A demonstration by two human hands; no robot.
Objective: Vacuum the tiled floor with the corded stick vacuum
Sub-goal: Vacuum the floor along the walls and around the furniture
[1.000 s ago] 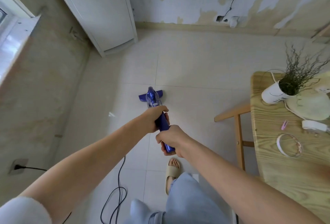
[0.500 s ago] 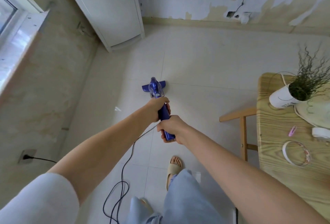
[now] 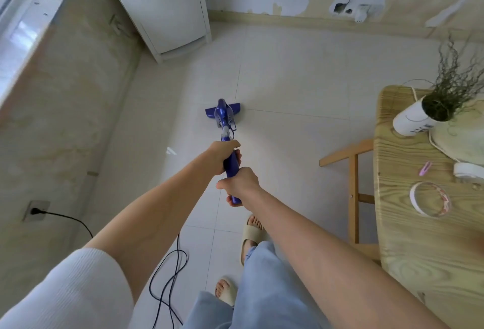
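Note:
The blue stick vacuum [image 3: 224, 116] stands tilted on the pale tiled floor [image 3: 288, 87], its floor head flat on a tile joint ahead of me. My left hand [image 3: 222, 154] grips the blue handle higher up the stick. Just below it my right hand [image 3: 239, 184] grips the handle's end. The vacuum's black cord [image 3: 167, 276] loops on the floor by my left side and runs to a plug in the wall socket [image 3: 35, 210].
A white cabinet [image 3: 162, 6] stands in the far left corner. A wooden table [image 3: 424, 223] on the right carries a potted plant [image 3: 429, 111], a tape roll [image 3: 429, 199] and a pink clip; a wooden chair [image 3: 351, 171] sits beside it. A small white scrap [image 3: 170, 151] lies on the floor.
The vacuum head has slid forward and slightly right across the tiles, with both arms stretched farther out. My left foot has come into view behind the right one.

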